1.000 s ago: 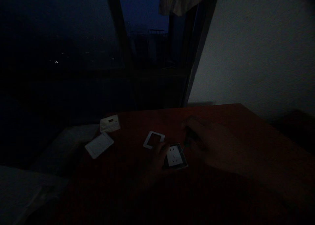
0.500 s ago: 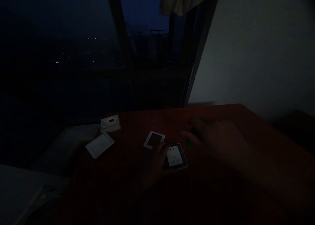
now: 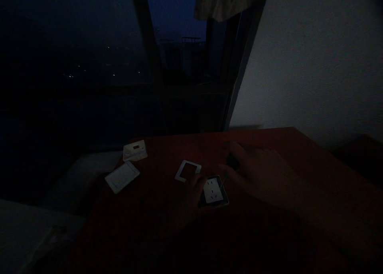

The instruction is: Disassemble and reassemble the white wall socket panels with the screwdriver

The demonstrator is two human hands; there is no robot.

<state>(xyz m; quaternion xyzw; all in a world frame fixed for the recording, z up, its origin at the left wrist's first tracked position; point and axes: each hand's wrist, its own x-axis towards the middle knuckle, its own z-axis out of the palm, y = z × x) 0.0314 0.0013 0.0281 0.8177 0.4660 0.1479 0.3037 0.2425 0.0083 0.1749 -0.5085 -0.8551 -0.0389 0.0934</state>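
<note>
At lower centre, the left hand (image 3: pixel 191 196) was clamped on the socket (image 3: pixel 213 191), overlapping the frame's (image 3: pixel 179 173) near corner. Right of centre, the right hand (image 3: pixel 254 170) was closed round a screwdriver (image 3: pixel 231 162), its tip at the socket's right edge. The two hands were apart.

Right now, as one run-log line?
left hand: holds socket unit | right hand: holds screwdriver-like tool, shaft at unit's right edge | nearby: white frame by left hand, two pale plates on table's left | light: dim
</note>
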